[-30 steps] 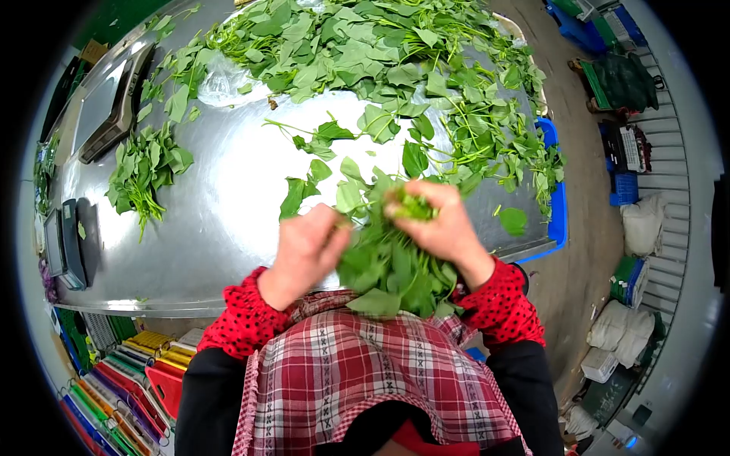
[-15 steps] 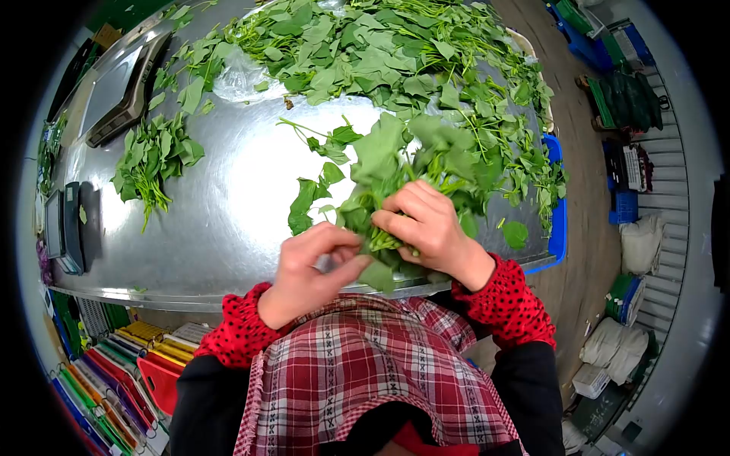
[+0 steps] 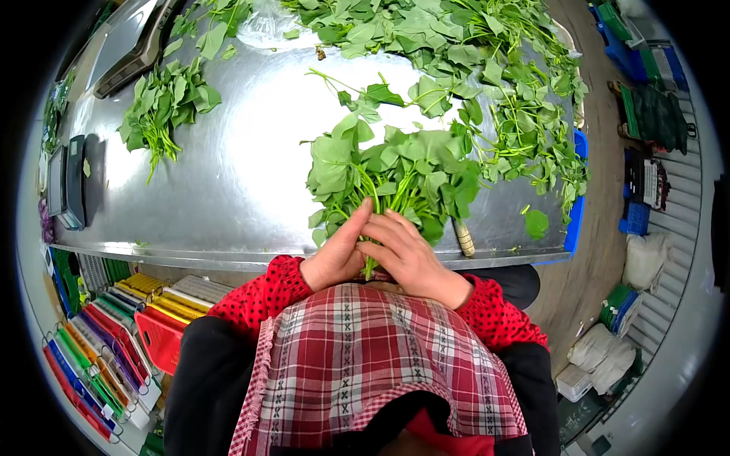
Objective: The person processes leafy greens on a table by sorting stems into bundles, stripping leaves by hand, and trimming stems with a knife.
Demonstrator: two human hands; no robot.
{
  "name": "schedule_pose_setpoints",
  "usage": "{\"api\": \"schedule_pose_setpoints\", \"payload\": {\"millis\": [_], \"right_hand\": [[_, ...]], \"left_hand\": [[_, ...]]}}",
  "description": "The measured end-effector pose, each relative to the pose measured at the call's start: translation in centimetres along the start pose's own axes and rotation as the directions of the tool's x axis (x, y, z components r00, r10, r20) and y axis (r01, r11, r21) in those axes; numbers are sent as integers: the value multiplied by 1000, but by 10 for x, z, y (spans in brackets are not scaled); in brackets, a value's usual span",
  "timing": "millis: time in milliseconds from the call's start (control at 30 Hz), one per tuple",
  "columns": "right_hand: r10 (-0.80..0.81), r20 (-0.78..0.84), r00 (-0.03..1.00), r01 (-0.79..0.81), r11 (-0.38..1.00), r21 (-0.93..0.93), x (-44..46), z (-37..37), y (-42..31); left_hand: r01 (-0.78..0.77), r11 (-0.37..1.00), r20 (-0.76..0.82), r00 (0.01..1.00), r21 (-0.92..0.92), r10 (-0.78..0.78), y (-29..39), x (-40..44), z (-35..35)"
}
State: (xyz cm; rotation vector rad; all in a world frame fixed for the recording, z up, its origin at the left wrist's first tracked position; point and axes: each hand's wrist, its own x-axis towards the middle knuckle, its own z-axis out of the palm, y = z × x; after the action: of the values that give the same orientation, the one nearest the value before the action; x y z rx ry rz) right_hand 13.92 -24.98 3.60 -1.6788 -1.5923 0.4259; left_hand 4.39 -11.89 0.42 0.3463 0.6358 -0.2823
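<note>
A bunch of leafy greens (image 3: 395, 171) stands at the front edge of the metal table, leaves fanned away from me and stems toward my body. My left hand (image 3: 340, 247) presses on the stems from the left. From the other side, my right hand (image 3: 411, 257) wraps its fingers over them, so both hands close round the bunch. Stem ends poke out below the fingers. Just right of the bunch lies a wooden handle (image 3: 464, 239); its far end is hidden by leaves. Loose leafy sprigs (image 3: 372, 97) lie beyond the bunch.
A large heap of greens (image 3: 449, 34) covers the far and right side of the metal table (image 3: 251, 175). On the left are a smaller bunch (image 3: 163, 114), a scale (image 3: 133, 45) and a dark display unit (image 3: 68, 182). A blue crate (image 3: 578, 220) sits at the right edge.
The bunch has come down toward the table's front edge and its leaves are spread out. My left hand has moved in against the stems. The wooden handle is now visible.
</note>
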Motion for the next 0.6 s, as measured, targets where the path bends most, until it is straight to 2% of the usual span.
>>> {"api": "schedule_pose_setpoints", "payload": {"millis": [67, 133, 200, 267, 333, 400, 433, 467, 533, 567, 600], "right_hand": [[5, -1, 1000, -5, 999, -34, -9, -5, 0], [-38, 5, 999, 38, 984, -172, -19, -8, -1], [-45, -20, 999, 42, 988, -148, -26, -9, -5], [-78, -92, 993, 72, 995, -75, -32, -7, -5], [-95, -90, 991, 90, 994, -65, -30, -11, -6], [-102, -255, 962, 88, 994, -64, -25, -17, -10], [-141, -255, 957, 102, 982, -159, -14, -30, -11], [-91, -309, 947, 35, 983, -182, -7, -40, -14], [77, -427, 901, -111, 992, -57, 6, -46, -16], [106, -396, 912, -145, 987, -71, 11, -43, -14], [133, -364, 922, -176, 980, -87, 15, -37, -9]], "left_hand": [[15, 999, 31, 999, -47, -13, -1, 4, -6], [70, 993, 55, 996, -100, -65, 3, 1, 6], [70, 993, 56, 996, -100, -65, 2, 1, 6], [185, 977, 12, 982, 110, -188, -12, 13, -15], [180, 981, 48, 982, 70, -183, -9, 9, -9], [41, 988, 15, 999, 148, -44, -4, 3, -3], [-155, 977, 61, 987, 144, 148, 2, 1, 12], [-167, 974, 70, 985, 153, 158, 8, 2, 14], [-254, 943, 172, 960, 215, 219, 19, 4, 16], [-350, 898, 106, 937, 267, 334, 17, 6, 17], [-399, 884, 128, 917, 245, 379, 17, 6, 17]]}}
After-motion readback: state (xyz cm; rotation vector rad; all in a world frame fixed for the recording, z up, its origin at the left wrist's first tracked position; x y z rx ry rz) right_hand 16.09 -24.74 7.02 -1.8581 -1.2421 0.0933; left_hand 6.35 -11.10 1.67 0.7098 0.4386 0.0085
